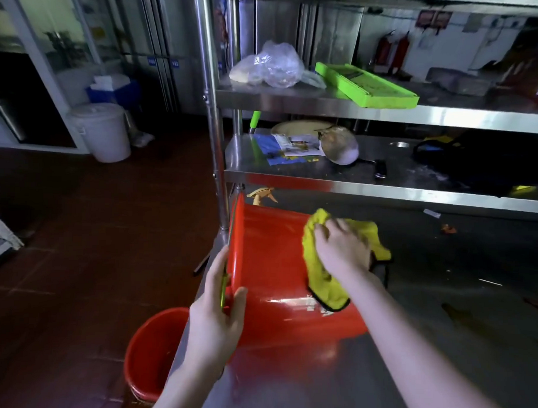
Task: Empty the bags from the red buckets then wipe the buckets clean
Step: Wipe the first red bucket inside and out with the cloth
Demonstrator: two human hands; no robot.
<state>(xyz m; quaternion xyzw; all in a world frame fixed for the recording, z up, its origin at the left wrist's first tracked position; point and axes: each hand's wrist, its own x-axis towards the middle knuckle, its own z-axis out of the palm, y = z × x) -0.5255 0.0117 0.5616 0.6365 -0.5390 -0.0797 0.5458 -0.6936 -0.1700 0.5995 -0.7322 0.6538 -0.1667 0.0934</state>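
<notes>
A red bucket [273, 264] lies on its side on the steel table [449, 335], its open mouth turned left. My left hand [216, 315] grips the bucket's rim at the table's left edge. My right hand [339, 250] presses a yellow cloth [322, 281] against the bucket's outer wall. A second red bucket [151, 354] stands upright on the floor below the table's left edge, partly hidden by my left arm.
Steel shelves rise behind the table, holding a clear plastic bag [272, 66], a green tray [367, 84], papers and a metal bowl [340, 148]. A spray bottle's trigger [263, 195] shows behind the bucket. A white lidded pail [102, 130] stands on the red tile floor.
</notes>
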